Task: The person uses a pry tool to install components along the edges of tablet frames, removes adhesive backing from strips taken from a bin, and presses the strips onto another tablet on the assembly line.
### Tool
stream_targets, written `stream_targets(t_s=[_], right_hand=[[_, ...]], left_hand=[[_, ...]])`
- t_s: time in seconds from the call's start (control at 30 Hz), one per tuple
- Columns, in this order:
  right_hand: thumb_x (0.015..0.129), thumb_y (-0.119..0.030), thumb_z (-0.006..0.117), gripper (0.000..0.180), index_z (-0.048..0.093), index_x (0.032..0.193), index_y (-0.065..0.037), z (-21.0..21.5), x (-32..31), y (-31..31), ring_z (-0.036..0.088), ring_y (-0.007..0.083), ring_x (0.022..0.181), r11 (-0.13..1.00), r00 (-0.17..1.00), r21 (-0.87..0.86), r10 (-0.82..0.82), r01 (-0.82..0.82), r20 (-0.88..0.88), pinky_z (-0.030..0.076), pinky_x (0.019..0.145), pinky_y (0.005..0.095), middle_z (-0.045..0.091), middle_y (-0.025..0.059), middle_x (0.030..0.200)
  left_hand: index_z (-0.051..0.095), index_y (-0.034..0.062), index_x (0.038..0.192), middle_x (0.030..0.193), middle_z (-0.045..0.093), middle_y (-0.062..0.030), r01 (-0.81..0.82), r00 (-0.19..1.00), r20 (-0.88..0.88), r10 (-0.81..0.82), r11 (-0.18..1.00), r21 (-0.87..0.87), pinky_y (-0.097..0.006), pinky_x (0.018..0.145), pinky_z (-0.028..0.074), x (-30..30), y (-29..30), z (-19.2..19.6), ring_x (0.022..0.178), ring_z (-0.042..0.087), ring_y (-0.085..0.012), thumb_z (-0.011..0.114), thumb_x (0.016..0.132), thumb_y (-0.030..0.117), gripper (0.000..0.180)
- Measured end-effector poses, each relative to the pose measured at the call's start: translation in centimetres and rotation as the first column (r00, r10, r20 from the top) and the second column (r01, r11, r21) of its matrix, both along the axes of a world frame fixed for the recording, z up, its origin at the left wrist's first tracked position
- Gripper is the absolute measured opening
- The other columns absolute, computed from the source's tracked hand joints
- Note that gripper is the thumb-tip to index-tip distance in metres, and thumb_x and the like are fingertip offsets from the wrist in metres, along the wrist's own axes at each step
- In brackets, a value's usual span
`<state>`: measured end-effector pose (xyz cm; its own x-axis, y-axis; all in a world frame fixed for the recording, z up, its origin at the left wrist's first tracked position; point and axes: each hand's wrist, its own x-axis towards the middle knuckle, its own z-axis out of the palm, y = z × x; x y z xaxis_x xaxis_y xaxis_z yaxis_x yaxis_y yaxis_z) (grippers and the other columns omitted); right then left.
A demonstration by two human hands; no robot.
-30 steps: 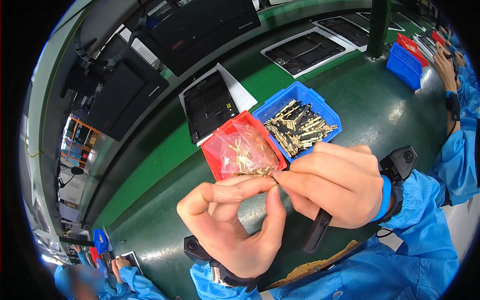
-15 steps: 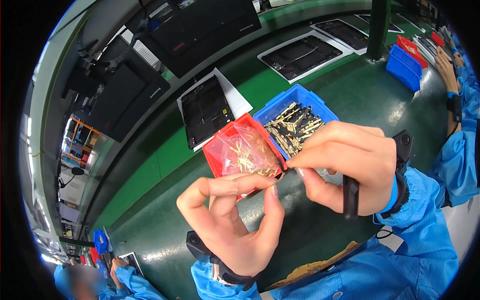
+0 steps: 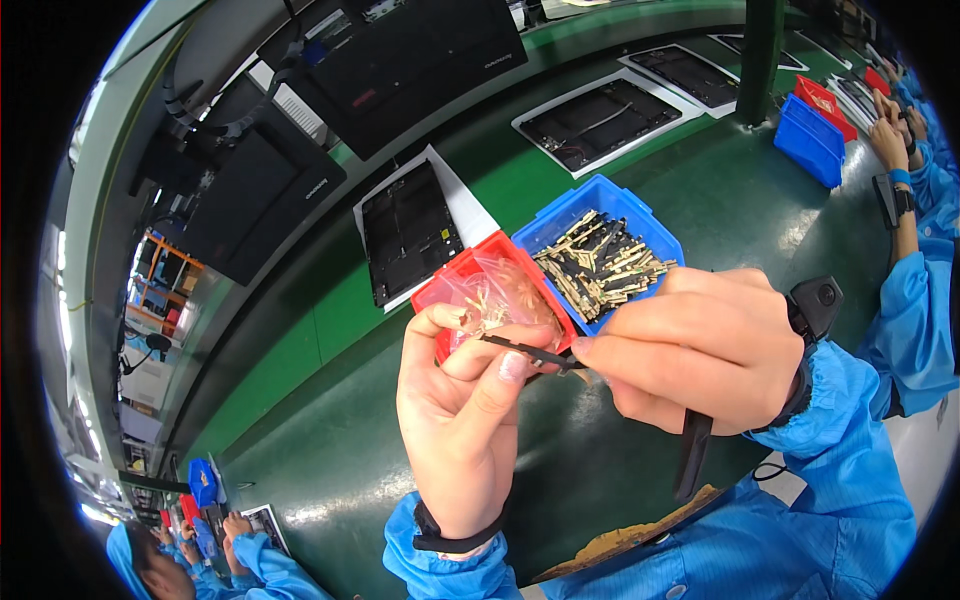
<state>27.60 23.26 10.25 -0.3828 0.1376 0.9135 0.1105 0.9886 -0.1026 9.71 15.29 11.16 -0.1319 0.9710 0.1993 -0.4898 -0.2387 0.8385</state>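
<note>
My left hand [image 3: 462, 415] is closed, thumb and fingers pinching a thin black strip-shaped part [image 3: 528, 352]. Its right end meets the fingertips of my right hand [image 3: 705, 345], which are pressed together there. A slim black tool [image 3: 692, 455], its kind unclear, is tucked in my right palm and sticks out below. Just beyond my hands stands a blue bin [image 3: 592, 192] of black and gold strip parts [image 3: 605, 262]. Touching its left side is a red bin [image 3: 428, 294] with a clear plastic bag [image 3: 505, 285] of small pale-gold pieces, partly hidden by my left fingers.
A black panel [image 3: 410, 230] lies on white sheeting behind the red bin, with another panel [image 3: 600, 122] farther back. Dark monitors [image 3: 400, 75] hang above the green bench. A green post [image 3: 762, 60] rises at the back. Co-workers' hands [image 3: 888, 140] are at the far right.
My left hand has turned palm-up and shifted up slightly. The black strip now shows across its fingers. My right fingertips have come to the strip's end, and the tool points more downward.
</note>
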Motion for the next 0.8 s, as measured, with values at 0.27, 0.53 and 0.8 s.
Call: stream_targets(t_s=[0.27,0.53,0.8], right_hand=[[0.067,-0.005,0.071,0.027,0.071,0.095,-0.003,-0.1,-0.4,0.4,0.057,0.0155,0.052,0.997,0.998,0.066,0.044,-0.046,0.035,0.046,0.046,0.0252,0.065,0.0071,0.084],[0.099,-0.058,0.021,0.074,0.06,0.107,0.005,3.8,2.4,0.7,0.056,0.0161,0.071,0.897,0.989,-0.423,0.094,-0.133,-0.113,0.045,0.066,0.0276,0.058,0.0161,0.101],[0.098,-0.054,0.036,0.067,0.06,0.088,0.008,3.0,3.4,0.5,0.061,0.0151,0.057,0.302,0.709,-0.668,0.501,-0.68,-0.496,0.05,0.048,0.0228,0.061,0.0213,0.09]], left_hand=[[0.033,0.0025,0.121,0.105,0.065,-0.0215,-0.081,0.995,-0.05,0.086,0.992,0.101,-0.039,0.092,0.05,-0.6,0.0,-0.2,0.1,0.063,-0.0248,0.059,0.087,-0.006,0.044],[0.031,0.0008,0.129,0.092,0.068,-0.0138,-0.291,0.824,-0.377,0.423,0.887,0.358,-0.031,0.082,0.048,1.0,-0.4,0.0,0.091,0.062,-0.0218,0.063,0.085,-0.003,0.055],[0.024,-0.003,0.131,0.093,0.065,-0.0113,-0.028,0.526,-0.617,0.585,0.737,0.675,-0.031,0.069,0.052,-0.1,-0.8,-0.9,0.081,0.062,-0.0258,0.068,0.079,-0.003,0.068]])
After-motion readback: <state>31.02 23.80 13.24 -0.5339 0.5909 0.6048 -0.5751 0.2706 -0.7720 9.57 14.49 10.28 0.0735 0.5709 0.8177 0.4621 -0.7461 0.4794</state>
